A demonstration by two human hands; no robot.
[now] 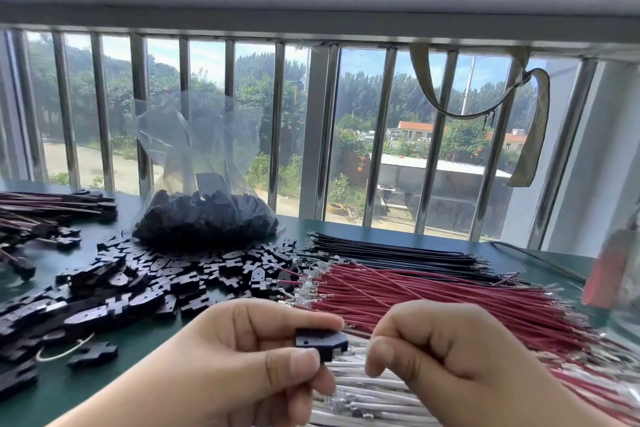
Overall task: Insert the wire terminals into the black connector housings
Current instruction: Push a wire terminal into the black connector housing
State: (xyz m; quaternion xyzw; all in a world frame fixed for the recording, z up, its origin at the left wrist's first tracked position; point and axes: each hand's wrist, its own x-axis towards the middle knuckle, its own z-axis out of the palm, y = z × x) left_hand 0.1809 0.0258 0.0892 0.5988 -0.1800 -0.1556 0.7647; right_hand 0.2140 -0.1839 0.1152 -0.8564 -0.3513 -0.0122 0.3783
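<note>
Head view: the left hand [242, 357] pinches one black connector housing [321, 343] between thumb and forefinger, holding it up over the near edge of the green counter [104, 374]. The right hand [460, 354] sits just beside it with its fingers [377, 357] curled inward toward the housing. Whether they pinch a wire cannot be told, since no wire shows clearly between them.

Under both hands lies a bundle of white wires [363, 392] with clear terminal ends. Behind it, red wires [433, 302] spread to the right and black wires [398, 253] lie farther back, their metal terminals pointing left. A loose heap of black housings [138, 277] covers the counter to the left, in front of a clear plastic bag [204, 211] holding more. Finished pieces with wires [45, 208] seem to lie at the far left, though they are blurred.

The step in hand looks like seating a terminal in the held housing. To do it well, the left hand should keep the housing steady with its open slot facing the right hand. The terminal should go in straight along the cavity, turned the right way round, and be pushed until it locks. Gripping the wire close behind the terminal would likely keep it from buckling, and a light tug would confirm the catch.
</note>
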